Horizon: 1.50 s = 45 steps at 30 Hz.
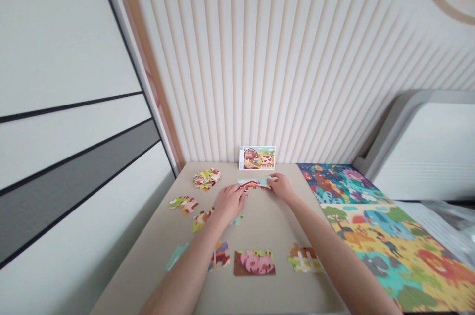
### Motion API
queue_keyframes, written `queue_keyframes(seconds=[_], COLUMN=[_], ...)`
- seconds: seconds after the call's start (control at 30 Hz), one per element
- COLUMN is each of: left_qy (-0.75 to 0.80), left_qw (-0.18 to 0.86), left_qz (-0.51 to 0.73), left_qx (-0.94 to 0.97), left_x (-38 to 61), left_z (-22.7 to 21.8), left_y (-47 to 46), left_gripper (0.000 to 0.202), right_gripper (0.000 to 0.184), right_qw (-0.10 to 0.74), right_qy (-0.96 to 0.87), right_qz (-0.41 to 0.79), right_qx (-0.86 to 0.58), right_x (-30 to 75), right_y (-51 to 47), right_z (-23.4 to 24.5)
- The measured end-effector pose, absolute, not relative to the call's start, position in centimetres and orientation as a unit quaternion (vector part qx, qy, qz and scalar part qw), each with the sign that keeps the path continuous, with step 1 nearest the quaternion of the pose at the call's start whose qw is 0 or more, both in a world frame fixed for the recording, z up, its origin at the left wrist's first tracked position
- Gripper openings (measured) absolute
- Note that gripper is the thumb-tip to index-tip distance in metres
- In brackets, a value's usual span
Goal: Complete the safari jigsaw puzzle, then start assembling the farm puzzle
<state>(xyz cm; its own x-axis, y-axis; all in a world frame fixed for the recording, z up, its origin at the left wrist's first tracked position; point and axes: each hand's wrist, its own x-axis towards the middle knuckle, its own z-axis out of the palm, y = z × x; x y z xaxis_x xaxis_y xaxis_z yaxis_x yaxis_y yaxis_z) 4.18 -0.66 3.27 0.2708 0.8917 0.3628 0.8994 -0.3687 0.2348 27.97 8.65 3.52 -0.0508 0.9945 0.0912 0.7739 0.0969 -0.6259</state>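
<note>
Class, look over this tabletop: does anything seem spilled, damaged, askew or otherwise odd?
Nothing stands out. The picture card stands upright by the ribbed wall, heaped puzzle pieces lie on the table, and the left hand and right hand are at the red-roofed section.

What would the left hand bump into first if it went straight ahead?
Probably the barn-roof puzzle strip: the left hand seems to touch it. Farther on stands the picture card, though depth is unclear.

A ribbed off-white wall (pixel 237 57) rises behind the beige bench (pixel 272 226), flanked by a white, dark-lined panel (pixel 55 32) at left and a grey-edged white furnishing (pixel 434 146) at right, in soft light.
</note>
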Motion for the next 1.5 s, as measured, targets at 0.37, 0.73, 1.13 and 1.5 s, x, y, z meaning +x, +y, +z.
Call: queue_keyframes(seconds=[0.37,0.73,1.13,1.5], left_qy=[-0.561,-0.574,-0.617,-0.502], left_qw=[-0.009,0.011,0.024,-0.007], left_qz=[-0.231,-0.241,-0.244,-0.301], left_qx=[-0.795,-0.783,-0.748,-0.811], left_x=[3.7,2.4,0.3,4.8], left_z=[3.1,4.4,4.8,5.3], left_y=[-0.6,-0.8,-1.2,-3.8], left_gripper=[0.030,0.044,0.040,0.043], right_gripper=[0.042,0.027,0.048,0.041], right_qw=[0.114,0.098,0.182,0.370], right_qy=[-0.719,-0.797,-0.864,-0.733], right_qz=[0.107,0.080,0.208,0.435], right_qx=[-0.677,-0.590,-0.420,-0.369], right_x=[26.8,24.1,20.6,27.2], right_y=[9.4,4.5,-3.9,0.5], right_z=[5.2,7.3,5.0,4.5])
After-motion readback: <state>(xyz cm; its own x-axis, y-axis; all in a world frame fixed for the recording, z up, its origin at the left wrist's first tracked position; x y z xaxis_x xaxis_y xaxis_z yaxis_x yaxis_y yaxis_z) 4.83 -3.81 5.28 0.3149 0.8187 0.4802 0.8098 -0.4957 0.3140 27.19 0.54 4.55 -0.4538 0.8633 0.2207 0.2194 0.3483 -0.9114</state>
